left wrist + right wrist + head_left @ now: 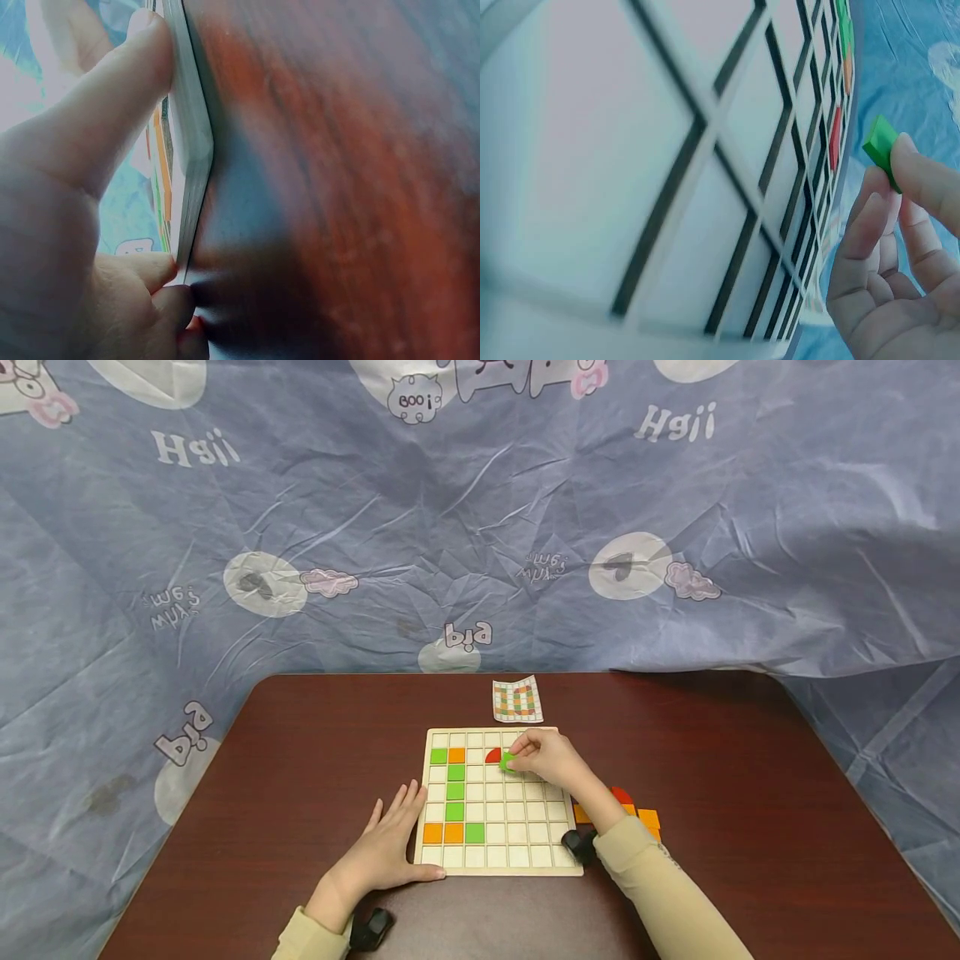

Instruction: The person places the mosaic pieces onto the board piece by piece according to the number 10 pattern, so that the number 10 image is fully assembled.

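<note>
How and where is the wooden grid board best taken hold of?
Probably by its left and right edges, coming from both sides. The wooden grid board lies flat with straight opposite edges, and coloured tiles sit on its face, so a level side grip should disturb them least. The left hand touches the left edge.

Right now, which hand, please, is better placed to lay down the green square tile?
Probably the right hand: it pinches the green square tile above the cream gridded board, while the left hand touches the board's edge.
</note>
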Motion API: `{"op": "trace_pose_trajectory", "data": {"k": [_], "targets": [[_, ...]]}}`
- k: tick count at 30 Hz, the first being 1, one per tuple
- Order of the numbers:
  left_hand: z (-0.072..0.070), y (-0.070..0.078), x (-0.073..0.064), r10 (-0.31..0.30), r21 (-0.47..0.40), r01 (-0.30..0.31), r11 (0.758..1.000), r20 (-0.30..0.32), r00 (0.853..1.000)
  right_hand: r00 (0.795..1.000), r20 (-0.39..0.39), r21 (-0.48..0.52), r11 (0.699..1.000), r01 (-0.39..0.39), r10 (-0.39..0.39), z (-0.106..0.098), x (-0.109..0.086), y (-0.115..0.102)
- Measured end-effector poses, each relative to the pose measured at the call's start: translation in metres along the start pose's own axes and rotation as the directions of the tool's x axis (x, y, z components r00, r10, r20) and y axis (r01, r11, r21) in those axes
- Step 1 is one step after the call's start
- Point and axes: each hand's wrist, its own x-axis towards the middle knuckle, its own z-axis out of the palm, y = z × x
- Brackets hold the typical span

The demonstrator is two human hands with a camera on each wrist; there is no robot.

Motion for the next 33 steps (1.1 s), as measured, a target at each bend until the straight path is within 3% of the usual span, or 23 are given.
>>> {"op": "trace_pose_trajectory", "data": {"k": [11,28,33], "targets": [[0.000,0.000,0.000,0.008,0.005,-0.008,1.000,-0.007,1.000,1.000,0.010,-0.096,0.995,0.005,-0.004,0.020,0.007,-0.010],[0.001,0.000,-0.001,0.011,-0.009,-0.011,1.000,-0.001,1.000,0.992,-0.004,-0.222,0.967,0.126,-0.130,0.032,0.007,-0.013],[0.001,0.000,-0.001,0.010,-0.008,-0.010,1.000,-0.001,1.000,0.992,-0.021,-0.261,0.958,0.115,-0.125,0.035,0.006,-0.013]]}}
